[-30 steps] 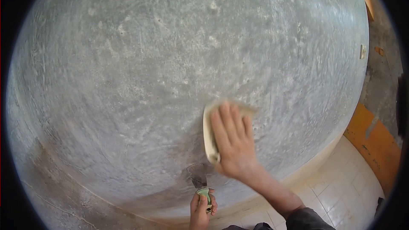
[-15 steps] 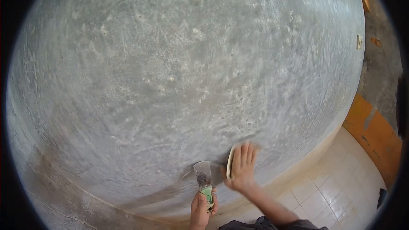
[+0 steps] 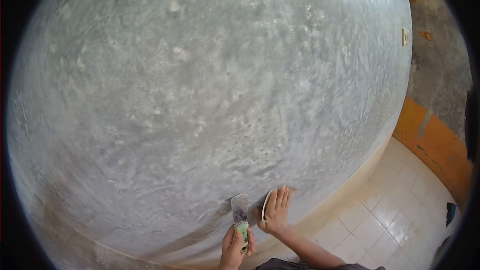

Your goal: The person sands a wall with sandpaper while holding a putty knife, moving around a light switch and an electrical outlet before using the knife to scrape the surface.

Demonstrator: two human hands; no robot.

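My left hand point(image 3: 233, 249) is wrapped round the green handle of a putty knife point(image 3: 240, 209), whose smeared metal blade points up at the wall. Just to its right, my right hand point(image 3: 276, 215) presses a thin, pale-edged folded sheet of sandpaper point(image 3: 266, 203) to the grey wall point(image 3: 210, 100), fingers together over it. Most of the sheet is hidden under the palm. Pale patches and small pits mark the wall's surface.
Light floor tiles point(image 3: 367, 230), dusty along the wall's foot, lie at the lower right. A switch or socket plate point(image 3: 405, 37) sits near the wall's right edge. Beyond it are an orange-painted wall band point(image 3: 432, 142) and a bare grey patch point(image 3: 434, 77).
My right hand has slid down and slightly left along the wall with the sandpaper. The left hand still holds the putty knife, a little lower in view. The whole view has shifted slightly.
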